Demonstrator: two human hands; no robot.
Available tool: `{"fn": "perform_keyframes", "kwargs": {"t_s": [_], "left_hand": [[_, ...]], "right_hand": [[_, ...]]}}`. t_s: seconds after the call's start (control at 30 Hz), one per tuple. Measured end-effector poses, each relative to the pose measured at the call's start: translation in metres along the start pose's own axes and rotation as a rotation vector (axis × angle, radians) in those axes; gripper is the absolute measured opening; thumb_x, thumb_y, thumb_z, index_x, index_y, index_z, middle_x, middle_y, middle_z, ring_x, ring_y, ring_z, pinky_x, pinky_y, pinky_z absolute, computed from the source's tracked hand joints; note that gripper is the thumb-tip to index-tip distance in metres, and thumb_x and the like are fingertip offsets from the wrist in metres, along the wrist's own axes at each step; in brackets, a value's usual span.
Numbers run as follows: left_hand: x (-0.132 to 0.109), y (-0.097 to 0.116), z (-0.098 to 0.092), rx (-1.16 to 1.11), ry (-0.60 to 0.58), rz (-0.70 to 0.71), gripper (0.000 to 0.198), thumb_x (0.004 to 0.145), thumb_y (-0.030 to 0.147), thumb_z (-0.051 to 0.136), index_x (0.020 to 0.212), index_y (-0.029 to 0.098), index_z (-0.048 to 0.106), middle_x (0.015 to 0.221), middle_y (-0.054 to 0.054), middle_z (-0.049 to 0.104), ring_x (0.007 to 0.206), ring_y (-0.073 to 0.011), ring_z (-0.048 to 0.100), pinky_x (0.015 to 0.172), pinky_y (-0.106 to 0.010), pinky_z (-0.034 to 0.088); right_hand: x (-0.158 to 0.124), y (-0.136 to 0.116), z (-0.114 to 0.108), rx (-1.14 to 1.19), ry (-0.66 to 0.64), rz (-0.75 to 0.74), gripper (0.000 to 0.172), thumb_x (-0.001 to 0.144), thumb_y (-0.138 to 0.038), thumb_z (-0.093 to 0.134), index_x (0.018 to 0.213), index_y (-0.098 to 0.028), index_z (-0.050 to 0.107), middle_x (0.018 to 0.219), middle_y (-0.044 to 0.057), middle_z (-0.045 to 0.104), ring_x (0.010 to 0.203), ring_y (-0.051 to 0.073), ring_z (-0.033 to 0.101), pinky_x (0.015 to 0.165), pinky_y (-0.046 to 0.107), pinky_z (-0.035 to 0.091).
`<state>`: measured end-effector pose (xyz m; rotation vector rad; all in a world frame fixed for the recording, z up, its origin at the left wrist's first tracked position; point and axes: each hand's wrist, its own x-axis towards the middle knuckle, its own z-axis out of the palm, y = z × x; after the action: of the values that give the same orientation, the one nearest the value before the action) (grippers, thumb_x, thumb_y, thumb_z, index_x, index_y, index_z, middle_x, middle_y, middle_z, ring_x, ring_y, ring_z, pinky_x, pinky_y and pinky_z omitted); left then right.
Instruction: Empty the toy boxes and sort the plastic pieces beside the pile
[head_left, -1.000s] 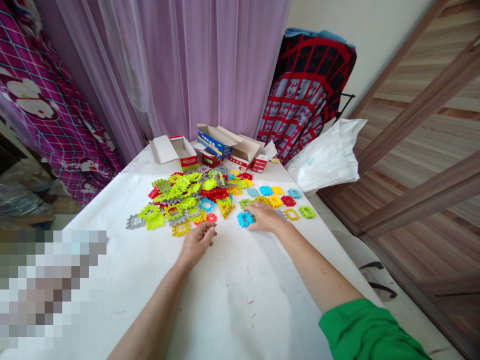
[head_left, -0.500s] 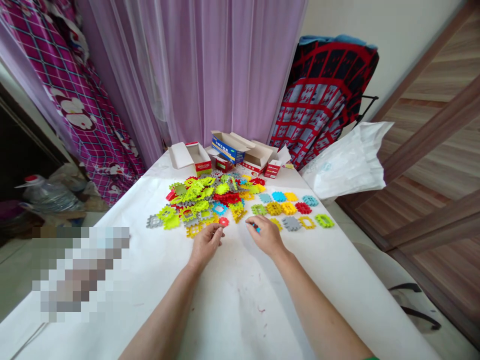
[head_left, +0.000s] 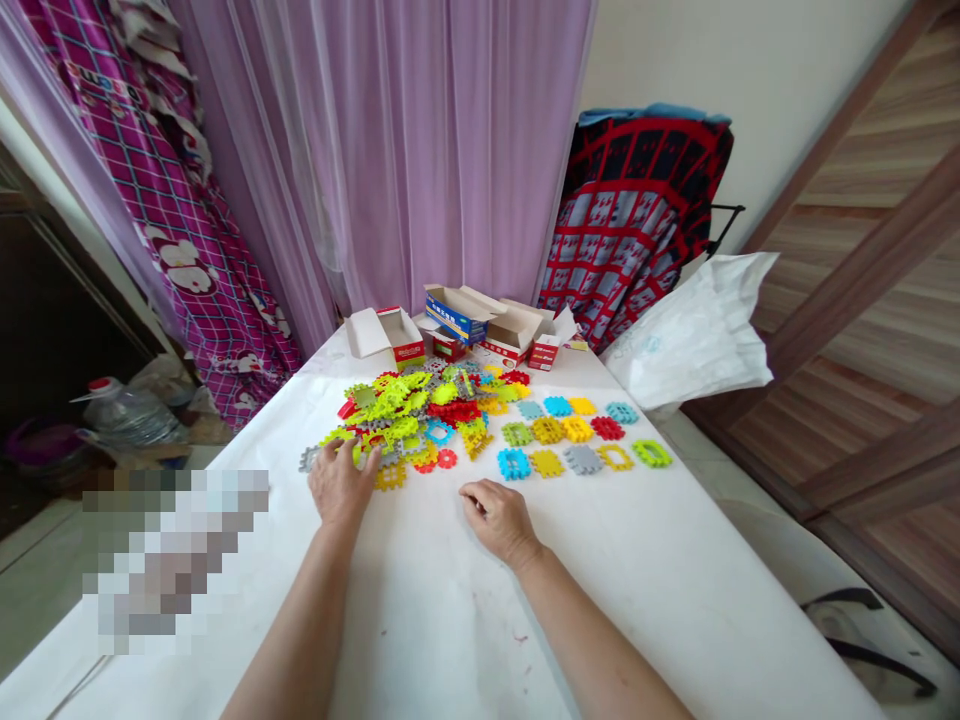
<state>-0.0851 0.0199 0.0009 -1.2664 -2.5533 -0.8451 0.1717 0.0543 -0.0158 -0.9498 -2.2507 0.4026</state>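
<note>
My left hand (head_left: 343,486) is at the near left edge of a heap of toothed plastic building pieces (head_left: 401,400), mostly lime green with red, grey, yellow and blue among them. Its fingers are apart over a lime green piece, their tips partly hidden in the heap. My right hand (head_left: 501,520) rests on the white table, fingers curled in, with nothing visible in them. Beyond it lie sorted pieces in rows. The nearest row has a blue piece (head_left: 514,464), a dark yellow piece (head_left: 547,463), a grey piece (head_left: 583,460) and a yellow frame (head_left: 615,458).
Open cardboard boxes, among them a blue box (head_left: 456,318) and a red and white box (head_left: 405,345), stand behind the heap. A white bag (head_left: 690,330) is at the table's right edge. A large plastic bottle (head_left: 135,420) stands off to the left.
My left hand has moved left onto the heap. The right hand has set the blue piece down at the left end of the near row and drawn back towards me.
</note>
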Motion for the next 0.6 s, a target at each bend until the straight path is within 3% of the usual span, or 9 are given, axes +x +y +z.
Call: {"fn": "perform_keyframes", "kwargs": {"t_s": [0.17, 0.3, 0.5, 0.6], "left_hand": [[0.003, 0.006, 0.006, 0.051, -0.048, -0.016, 0.052, 0.079, 0.06, 0.055, 0.108, 0.019, 0.069, 0.126, -0.017, 0.057, 0.115, -0.0385, 0.049, 0.094, -0.054, 0.039], [0.005, 0.003, 0.01, 0.001, 0.007, 0.001, 0.045, 0.08, 0.054, 0.056, 0.108, 0.02, 0.066, 0.122, -0.015, 0.06, 0.113, -0.0353, 0.051, 0.095, -0.052, 0.037], [0.001, 0.0, 0.008, -0.227, 0.13, 0.103, 0.03, 0.084, 0.047, 0.051, 0.088, 0.021, 0.066, 0.094, -0.008, 0.064, 0.091, -0.0239, 0.058, 0.084, -0.036, 0.042], [-0.007, 0.011, 0.007, -0.523, 0.044, 0.018, 0.032, 0.079, 0.052, 0.056, 0.079, 0.02, 0.062, 0.07, 0.0, 0.056, 0.066, -0.016, 0.053, 0.064, -0.027, 0.041]], "right_hand": [[0.001, 0.0, -0.001, 0.001, -0.017, 0.04, 0.02, 0.083, -0.014, 0.051, 0.087, -0.024, 0.068, 0.083, 0.002, 0.072, 0.077, 0.016, 0.066, 0.074, 0.024, 0.047], [0.002, 0.0, -0.002, -0.004, -0.053, 0.062, 0.02, 0.083, -0.014, 0.053, 0.088, -0.025, 0.068, 0.086, 0.002, 0.073, 0.081, 0.016, 0.067, 0.076, 0.024, 0.048], [0.004, 0.0, -0.001, 0.045, -0.044, 0.087, 0.021, 0.082, -0.014, 0.053, 0.089, -0.025, 0.069, 0.088, 0.001, 0.073, 0.081, 0.016, 0.067, 0.078, 0.024, 0.049], [0.003, 0.003, 0.002, 0.095, 0.007, 0.093, 0.021, 0.082, -0.016, 0.052, 0.087, -0.025, 0.07, 0.086, 0.001, 0.074, 0.079, 0.015, 0.067, 0.077, 0.024, 0.049]]}}
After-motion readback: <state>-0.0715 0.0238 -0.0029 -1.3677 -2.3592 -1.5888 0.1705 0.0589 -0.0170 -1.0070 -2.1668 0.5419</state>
